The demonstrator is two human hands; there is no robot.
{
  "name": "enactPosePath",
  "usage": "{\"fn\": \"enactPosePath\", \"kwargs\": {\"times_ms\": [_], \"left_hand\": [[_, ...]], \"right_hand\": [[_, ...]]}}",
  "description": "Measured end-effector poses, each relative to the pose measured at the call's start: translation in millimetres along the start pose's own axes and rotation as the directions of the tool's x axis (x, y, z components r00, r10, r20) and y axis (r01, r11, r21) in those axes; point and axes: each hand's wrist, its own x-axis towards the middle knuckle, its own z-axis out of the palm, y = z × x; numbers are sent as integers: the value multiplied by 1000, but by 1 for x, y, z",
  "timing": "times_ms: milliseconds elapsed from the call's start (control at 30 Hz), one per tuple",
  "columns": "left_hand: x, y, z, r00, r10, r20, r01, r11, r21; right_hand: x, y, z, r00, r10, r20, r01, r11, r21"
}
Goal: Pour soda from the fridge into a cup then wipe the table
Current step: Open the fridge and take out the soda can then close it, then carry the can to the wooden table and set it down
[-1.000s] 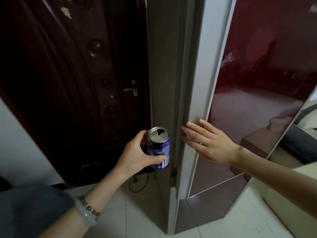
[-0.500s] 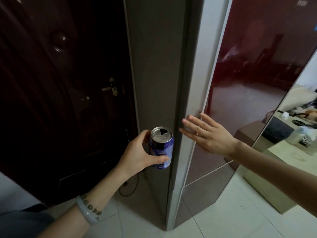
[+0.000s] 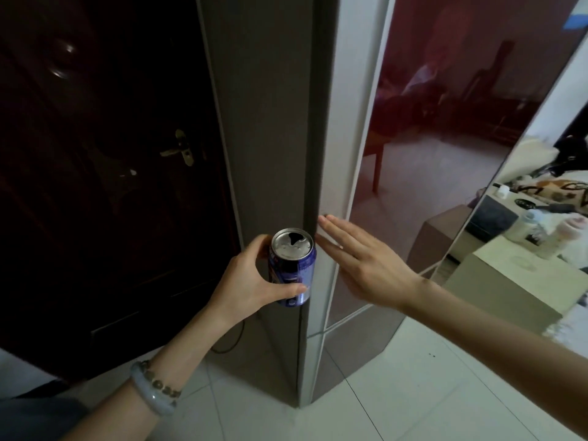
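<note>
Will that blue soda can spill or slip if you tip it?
It would probably spill if tipped, because the soda can is open at the top. It may be a bit slippery, since its lid looks beaded with drops. It is likely light, as the left hand alone holds it upright.

Can (image 3: 294, 272) label unreadable; table (image 3: 509, 281) items (image 3: 537, 227) blurred.

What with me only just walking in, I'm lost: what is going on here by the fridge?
A person's left hand grips an opened blue metal soda can, held upright beside the fridge's grey side. The right hand, fingers straight, lies flat against the white edge of the glossy dark-red fridge door, which looks shut. Nothing is poured yet; the pale table stands off to the right.
</note>
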Motion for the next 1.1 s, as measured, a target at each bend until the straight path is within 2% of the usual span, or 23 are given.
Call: {"fn": "enactPosePath", "kwargs": {"times_ms": [67, 167, 233, 300, 400, 467, 533, 633, 767, 933, 1100], "left_hand": [[-4, 1, 7, 1000, 11, 8, -11, 1000, 6], [-11, 3, 21, 998, 13, 61, -12, 1000, -19], [-16, 3, 30, 993, 20, 112, -13, 998, -64], [-20, 2, 39, 986, 37, 165, -20, 994, -104], [-25, 3, 51, 959, 77, 273, -42, 990, -134], [-29, 5, 61, 930, 106, 353, -57, 988, -146], [-34, 10, 72, 896, 144, 421, -73, 981, -178], [-44, 18, 87, 826, 202, 527, -88, 968, -235], [-61, 33, 110, 700, 291, 652, -110, 946, -305], [-92, 55, 147, 548, 414, 727, -119, 899, -422], [-137, 86, 184, 364, 494, 789, -98, 863, -495]], "right_hand": [[-15, -18, -5, 977, 181, 113, -204, 949, 240], [-35, -39, -8, 888, 385, 250, -459, 761, 459], [-46, -50, -7, 767, 516, 382, -638, 545, 544], [-57, -61, -6, 608, 575, 548, -757, 212, 618], [-80, -81, -6, 381, 564, 733, -718, -319, 619], [-95, -96, -9, 267, 552, 790, -616, -532, 581], [-107, -112, -14, 186, 568, 801, -498, -649, 576], [-125, -138, -25, 88, 623, 777, -337, -716, 612], [-155, -174, -40, -72, 687, 723, -158, -724, 672], [-194, -226, -61, -274, 731, 625, 33, -642, 766], [-234, -279, -84, -454, 691, 562, 151, -562, 813]]}}
